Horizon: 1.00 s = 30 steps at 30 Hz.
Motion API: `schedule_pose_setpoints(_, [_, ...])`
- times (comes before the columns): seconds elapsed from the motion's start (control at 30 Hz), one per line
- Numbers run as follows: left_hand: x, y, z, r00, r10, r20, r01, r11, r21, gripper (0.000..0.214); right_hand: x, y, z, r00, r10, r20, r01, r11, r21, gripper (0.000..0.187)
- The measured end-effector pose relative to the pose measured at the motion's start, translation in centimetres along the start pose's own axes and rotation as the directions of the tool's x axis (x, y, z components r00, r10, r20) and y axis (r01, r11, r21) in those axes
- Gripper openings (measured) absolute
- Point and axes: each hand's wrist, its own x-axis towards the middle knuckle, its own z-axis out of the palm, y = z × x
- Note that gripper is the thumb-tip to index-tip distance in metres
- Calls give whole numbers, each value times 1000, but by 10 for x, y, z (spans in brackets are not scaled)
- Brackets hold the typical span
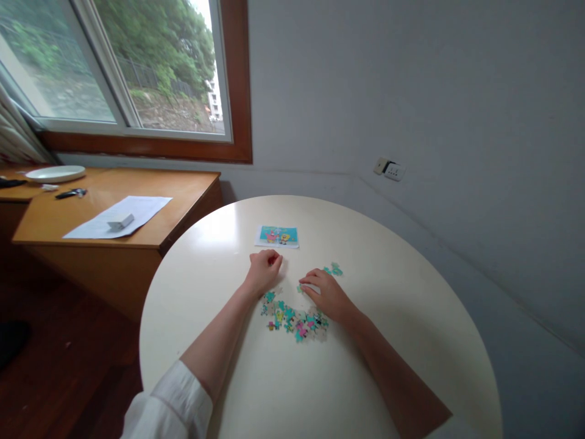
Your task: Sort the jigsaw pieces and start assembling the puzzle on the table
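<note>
A loose heap of jigsaw puzzle pieces [289, 317], mostly teal with some pink, yellow and white, lies on the round white table [192, 341] between my forearms. My left hand [265, 269] is curled closed beyond the heap, just below a printed picture card [277, 236] with a pink and a yellow cartoon figure. Whatever its fingers hold, if anything, is hidden. My right hand [325, 292] is bent with its fingertips down on a small teal puzzle piece [300, 288]. Beyond that hand lie a few teal pieces [336, 269], close together.
To the left, a wooden desk [192, 204] carries a paper sheet [141, 210] with a small white box [120, 221] on it, and a white plate [55, 174]. Behind the desk is a window [173, 73]. A wall socket [393, 171] is at the right.
</note>
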Motion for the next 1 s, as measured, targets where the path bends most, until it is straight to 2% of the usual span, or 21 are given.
schedule_pose_setpoints(0.17, [0,2,-1,1000,-22,-18,22,1000,-13,24,-1,2,-2,999,7,33,-8,1000,29,23])
schedule_pose_setpoints(0.3, [0,2,-1,999,-39,-24,38,999,-23,24,0,2,-3,999,18,37,-20,998,56,12])
schedule_pose_setpoints(0.47, [0,1,0,999,-28,-38,28,1000,-6,25,0,3,-2,999,12,47,-13,1000,27,8])
schedule_pose_setpoints(0.6, [1,-4,2,995,-67,-71,64,997,-52,26,-1,4,0,1000,-22,20,22,1000,7,4])
schedule_pose_setpoints(0.73, [1,-5,2,992,-84,-89,79,995,-61,27,0,3,-1,1000,-28,-8,28,1000,-8,15])
schedule_pose_setpoints(0.9, [-1,8,-1,1000,17,0,-17,1000,3,22,0,0,-2,995,7,-95,-13,998,-65,21])
schedule_pose_setpoints(1.0, [-5,21,-2,979,133,153,-138,990,21,18,0,-1,-3,988,38,-150,-48,997,-62,21])
